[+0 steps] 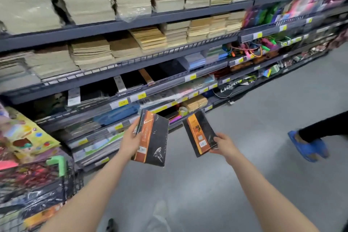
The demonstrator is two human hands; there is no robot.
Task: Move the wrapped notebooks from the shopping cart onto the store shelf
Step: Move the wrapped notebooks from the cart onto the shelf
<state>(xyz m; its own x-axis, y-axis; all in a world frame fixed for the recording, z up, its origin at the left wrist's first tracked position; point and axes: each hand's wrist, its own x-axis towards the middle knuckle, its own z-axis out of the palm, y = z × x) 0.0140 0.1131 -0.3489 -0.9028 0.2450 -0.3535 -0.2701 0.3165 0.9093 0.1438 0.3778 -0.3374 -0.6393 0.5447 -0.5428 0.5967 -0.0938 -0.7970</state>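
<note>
My left hand [130,140] grips a stack of plastic-wrapped black notebooks with an orange band [153,138], held upright in front of the lower shelves. My right hand [224,144] holds another wrapped black and orange notebook [200,133] by its lower corner, tilted, just to the right. The shopping cart [72,181] stands at the lower left with more wrapped black and orange notebooks [40,214] lying in it. The store shelf [120,70] runs across the view; one middle level holds similar black notebooks [131,79].
Upper shelves carry stacks of brown paper pads [90,54]. Coloured stationery fills the shelves at the right [263,47]. Another person's leg in a blue slipper [308,149] stands on the grey floor at the right. A green cart handle [60,164] sticks up at the left.
</note>
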